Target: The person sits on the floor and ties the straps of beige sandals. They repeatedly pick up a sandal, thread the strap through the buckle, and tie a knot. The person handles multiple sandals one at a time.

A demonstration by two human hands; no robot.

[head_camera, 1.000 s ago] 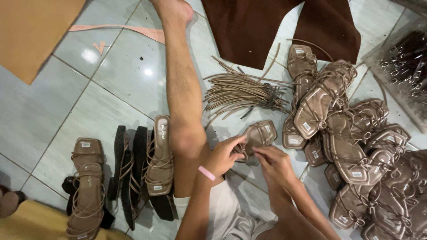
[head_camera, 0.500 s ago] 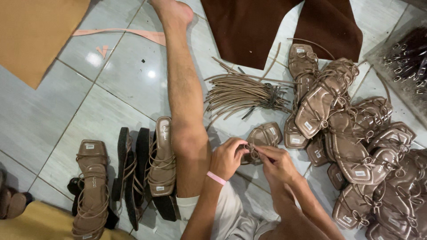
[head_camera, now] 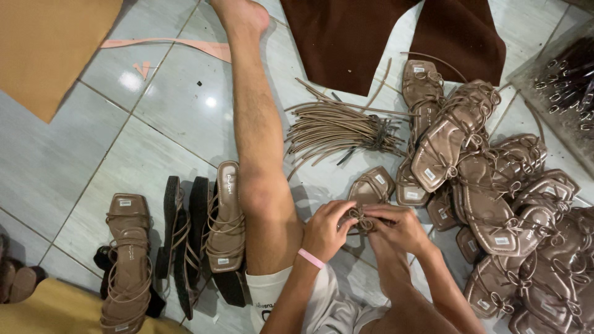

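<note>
A taupe strappy sandal lies on the tiled floor just right of my outstretched leg. My left hand, with a pink band at the wrist, and my right hand meet at the sandal's heel end, both pinching its thin laces into a small knot or bow. Beyond the sandal lies a bundle of loose taupe laces.
A heap of several matching sandals fills the right side. Finished sandals stand in a row left of my leg. Dark brown material lies at the top, tan sheet at top left, a bag of buckles at far right.
Both hands have shifted slightly toward me along the sandal, and the fingers have closed tighter around the laces.
</note>
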